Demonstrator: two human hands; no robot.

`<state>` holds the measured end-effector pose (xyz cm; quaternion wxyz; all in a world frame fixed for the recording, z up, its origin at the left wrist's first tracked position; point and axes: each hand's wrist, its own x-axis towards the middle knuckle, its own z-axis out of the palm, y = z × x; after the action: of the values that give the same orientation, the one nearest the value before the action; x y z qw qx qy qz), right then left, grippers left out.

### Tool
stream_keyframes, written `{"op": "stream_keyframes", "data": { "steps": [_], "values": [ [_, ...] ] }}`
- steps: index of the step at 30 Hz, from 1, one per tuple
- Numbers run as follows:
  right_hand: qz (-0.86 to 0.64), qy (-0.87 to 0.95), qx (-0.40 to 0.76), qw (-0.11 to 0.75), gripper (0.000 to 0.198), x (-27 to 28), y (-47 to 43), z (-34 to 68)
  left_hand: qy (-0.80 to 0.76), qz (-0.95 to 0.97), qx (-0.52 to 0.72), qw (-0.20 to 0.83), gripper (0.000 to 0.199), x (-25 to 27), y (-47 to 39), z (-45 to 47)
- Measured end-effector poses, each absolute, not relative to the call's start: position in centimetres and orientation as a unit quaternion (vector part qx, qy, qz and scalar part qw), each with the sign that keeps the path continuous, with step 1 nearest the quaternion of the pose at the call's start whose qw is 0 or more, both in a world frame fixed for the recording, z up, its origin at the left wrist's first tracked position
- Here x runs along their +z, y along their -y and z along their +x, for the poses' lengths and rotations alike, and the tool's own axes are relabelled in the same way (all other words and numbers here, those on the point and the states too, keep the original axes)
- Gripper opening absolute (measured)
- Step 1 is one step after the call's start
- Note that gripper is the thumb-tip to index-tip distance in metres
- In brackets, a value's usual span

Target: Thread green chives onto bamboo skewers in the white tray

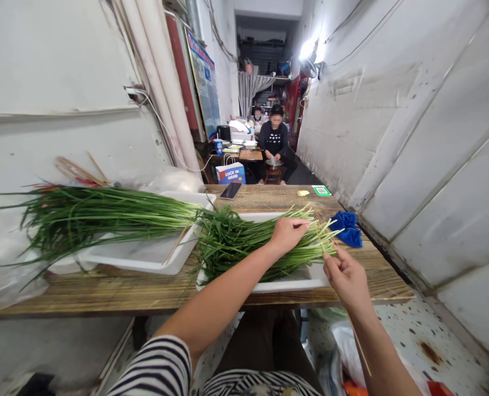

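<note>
A loose pile of garlic chives [244, 236] lies in the near white tray [269, 286], pale stalk ends to the right, overhanging the tray's rim. My left hand [289, 232] is over these stalks, thumb and forefinger pinched at a pale chive end. At the cut ends, my right hand [347, 275] is closed around a thin bamboo skewer [360, 347]. The skewer's lower length sticks out below my wrist, and its upper part runs up among the stalk ends. A second, thicker bunch of chives [120, 212] rests across another white tray [174, 264] on the left.
On the wooden table [124, 291] are a phone [231, 191], a blue cloth [347, 228] and a green QR card [321, 190]. Bundled sticks [77, 170] and clear plastic bags [9, 280] lie at left. Beyond the table, a person [274, 137] sits over a metal bowl [274, 163].
</note>
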<state>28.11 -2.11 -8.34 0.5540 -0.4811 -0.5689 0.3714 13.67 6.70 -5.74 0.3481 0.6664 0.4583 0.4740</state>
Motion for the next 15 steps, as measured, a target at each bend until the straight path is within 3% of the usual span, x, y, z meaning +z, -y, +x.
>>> {"op": "stream_keyframes", "data": {
  "steps": [15],
  "values": [
    [-0.477, 0.568, 0.376, 0.555, 0.036, -8.53, 2.03, 28.25, -0.449, 0.683, 0.473, 0.329, 0.023, -5.93, -6.83, 13.41]
  ]
}}
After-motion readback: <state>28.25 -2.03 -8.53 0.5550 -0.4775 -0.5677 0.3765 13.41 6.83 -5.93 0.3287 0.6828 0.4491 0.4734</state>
